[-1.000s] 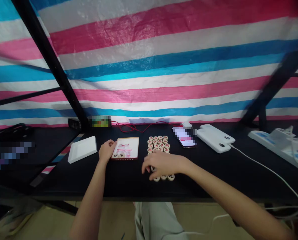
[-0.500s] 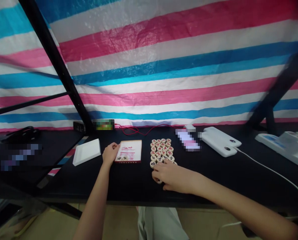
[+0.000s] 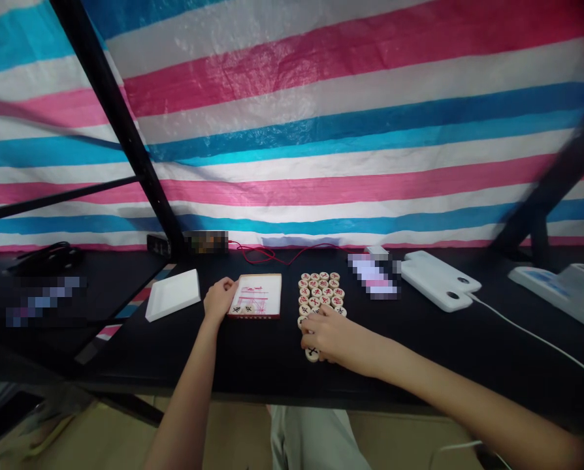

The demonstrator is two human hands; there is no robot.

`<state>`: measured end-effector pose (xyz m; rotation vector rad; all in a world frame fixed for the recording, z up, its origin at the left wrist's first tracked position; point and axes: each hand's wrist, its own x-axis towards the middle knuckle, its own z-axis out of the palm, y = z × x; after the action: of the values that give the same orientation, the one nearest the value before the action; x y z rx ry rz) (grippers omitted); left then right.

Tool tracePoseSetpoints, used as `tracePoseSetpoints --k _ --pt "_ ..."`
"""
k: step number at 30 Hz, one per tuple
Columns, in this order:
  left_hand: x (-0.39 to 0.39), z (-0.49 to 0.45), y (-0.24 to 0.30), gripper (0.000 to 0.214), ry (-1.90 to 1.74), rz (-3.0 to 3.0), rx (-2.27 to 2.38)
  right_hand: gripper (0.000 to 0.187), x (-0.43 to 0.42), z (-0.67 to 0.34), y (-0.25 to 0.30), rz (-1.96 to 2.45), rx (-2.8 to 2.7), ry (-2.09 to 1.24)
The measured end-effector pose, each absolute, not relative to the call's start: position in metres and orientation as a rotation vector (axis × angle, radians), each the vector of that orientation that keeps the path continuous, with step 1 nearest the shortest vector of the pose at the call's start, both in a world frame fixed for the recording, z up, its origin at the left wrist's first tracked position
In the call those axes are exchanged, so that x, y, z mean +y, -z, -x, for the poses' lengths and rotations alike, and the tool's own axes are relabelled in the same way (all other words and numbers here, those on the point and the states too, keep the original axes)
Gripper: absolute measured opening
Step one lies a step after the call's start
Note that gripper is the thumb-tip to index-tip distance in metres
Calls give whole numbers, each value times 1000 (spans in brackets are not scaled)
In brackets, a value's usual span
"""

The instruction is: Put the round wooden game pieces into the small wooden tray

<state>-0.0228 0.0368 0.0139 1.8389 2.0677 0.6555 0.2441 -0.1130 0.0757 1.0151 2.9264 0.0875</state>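
Observation:
My left hand (image 3: 218,301) holds the left edge of a shallow open box (image 3: 271,295) with a pink drawing on its white inside. Two Chinese chess pieces (image 3: 242,310) lie at the front of that box. To the right, round Chinese chess pieces (image 3: 322,284) with red and black characters stand in neat rows. My right hand (image 3: 335,341) is over the near rows, its fingers curled down on the pieces and partly hiding them. One black-marked piece (image 3: 312,354) shows just below those fingers.
A white box lid (image 3: 173,296) lies left of the box. Behind the pieces are a phone (image 3: 372,275), a red cable (image 3: 257,252) and a white adapter (image 3: 377,252). Farther right sit a white two-holed device (image 3: 439,281) with a cord and a white power strip (image 3: 556,290).
My right hand has shifted slightly away from the near edge, uncovering the nearest black-marked piece. My left hand stays at the box edge. The view has turned slightly left.

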Motion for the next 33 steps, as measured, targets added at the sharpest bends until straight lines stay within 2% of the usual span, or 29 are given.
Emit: tracePoseSetpoints --k 3,9,15,21,33 --pt "38 23 -13 34 -663 -1839 2068 12 -115 -243 -74 -1018 2919 -98" --pt "37 23 -12 36 -658 -1838 2061 18 -115 -235 -87 -1053 3026 -4" --pt "37 23 -14 35 -649 -1837 2052 19 -59 -211 -97 -1168 3159 79" --pt "37 22 -14 34 -658 -1831 2059 22 -9 -188 -82 -1213 3000 88" --pt "38 22 -12 33 -652 -1826 2074 28 1 -183 -55 -1137 3062 286"
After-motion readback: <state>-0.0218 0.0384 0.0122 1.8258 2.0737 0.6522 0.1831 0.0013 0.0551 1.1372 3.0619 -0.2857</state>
